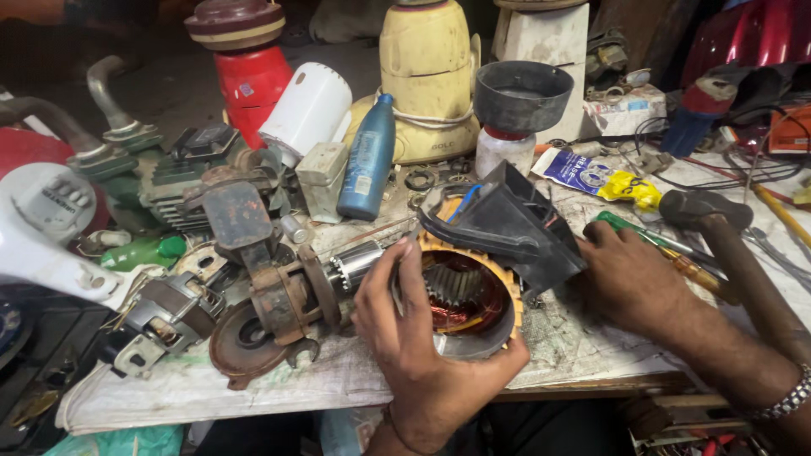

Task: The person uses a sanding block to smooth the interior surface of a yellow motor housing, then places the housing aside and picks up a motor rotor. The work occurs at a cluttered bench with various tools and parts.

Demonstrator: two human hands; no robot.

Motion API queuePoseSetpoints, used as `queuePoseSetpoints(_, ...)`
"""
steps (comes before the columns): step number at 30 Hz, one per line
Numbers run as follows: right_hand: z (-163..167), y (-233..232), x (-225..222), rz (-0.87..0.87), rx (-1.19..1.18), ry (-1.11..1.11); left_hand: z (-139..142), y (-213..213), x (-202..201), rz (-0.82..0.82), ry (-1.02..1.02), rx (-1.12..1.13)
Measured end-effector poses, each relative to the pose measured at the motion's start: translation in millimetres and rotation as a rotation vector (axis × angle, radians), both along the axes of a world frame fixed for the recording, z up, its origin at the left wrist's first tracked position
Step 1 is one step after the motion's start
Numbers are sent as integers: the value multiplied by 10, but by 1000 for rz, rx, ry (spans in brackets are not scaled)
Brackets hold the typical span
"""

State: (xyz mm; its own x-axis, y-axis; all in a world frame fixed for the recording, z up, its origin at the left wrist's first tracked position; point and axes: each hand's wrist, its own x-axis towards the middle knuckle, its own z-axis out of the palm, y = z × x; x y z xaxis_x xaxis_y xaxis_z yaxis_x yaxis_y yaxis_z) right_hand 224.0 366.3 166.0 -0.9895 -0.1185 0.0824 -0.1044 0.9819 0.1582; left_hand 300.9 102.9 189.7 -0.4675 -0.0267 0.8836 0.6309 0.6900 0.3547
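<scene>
Motor stator (pixel 469 300): round housing with orange laminations and copper-red windings, lying on its side at the front edge of the surface (pixel 583 346), open bore toward the camera; toothed core visible inside
Black shroud (pixel 515 224): angular plastic cover seated against the far upper side of the stator, tilted
Left hand (pixel 414 338): wrapped over the stator's near left rim, thumb up along the edge, fingers curled closed on the housing
Right hand (pixel 634 279): resting at the right side of the black shroud, fingers bent against it; whether it grips or only presses, cannot tell
Screwdriver (pixel 667 249): green handle, lying just beyond the right hand, touching or nearly so
Hammer (pixel 718 224): dark head and wooden handle, right of the screwdriver, handle running toward the near right corner
Rusty motor assembly (pixel 283 295): left of the stator, shaft end close to the left hand
Farther back: blue bottle (pixel 369 160) upright, dark funnel-shaped cup (pixel 522 95) on a white jar, yellow tube (pixel 601 179) lying flat
Judgement on handling: stator looks heavy and free to roll; steady it with the left hand on the steel rim, keep fingertips off the windings, and work the shroud squarely rather than prying one corner
</scene>
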Motion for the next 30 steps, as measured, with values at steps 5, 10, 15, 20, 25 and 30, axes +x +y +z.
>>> queuePoseSetpoints(5,-100,140,-98,-149,135,95,-18,40,32,-16,-45,34)
queuePoseSetpoints(10,-78,218,-146,72,39,253,-51,148,9,-18,-25,62)
queuePoseSetpoints(15,-272,-127,-142,406,-473,263,-49,231,41,56,-48,77)
queuePoseSetpoints(20,-325,-447,-154,287,-369,199,-49,260,72,123,-82,105)
queuePoseSetpoints(25,-256,-323,-269,157,-114,24,-89,238,35,119,-43,170)
queuePoseSetpoints(30,-135,21,-153,102,-157,222,-110,241,27,73,26,193)
